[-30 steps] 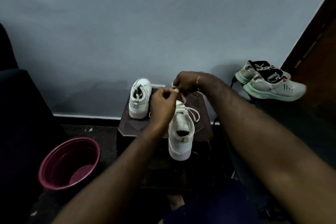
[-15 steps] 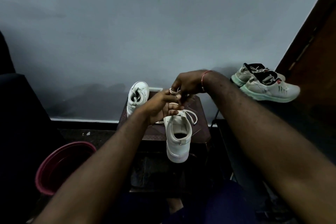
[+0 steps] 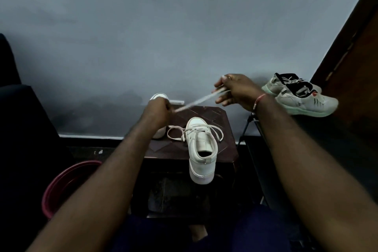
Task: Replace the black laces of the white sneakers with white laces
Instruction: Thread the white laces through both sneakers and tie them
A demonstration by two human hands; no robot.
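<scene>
The white lace [image 3: 196,102] is pulled taut, its long axis running 8 to 2 o'clock, above the sneaker [image 3: 201,149]. The sneaker's toe points to 12 and its heel overhangs the stool [image 3: 225,129]. The left hand [image 3: 157,112] fists the lace's low end and the right hand [image 3: 237,92] pinches the high end. A grey wall [image 3: 184,26] stands at 12, a red basin [image 3: 61,180] at 8, and spare shoes [image 3: 302,98] at 2.

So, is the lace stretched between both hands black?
No, the lace held taut between the left hand and right hand is white.
</scene>
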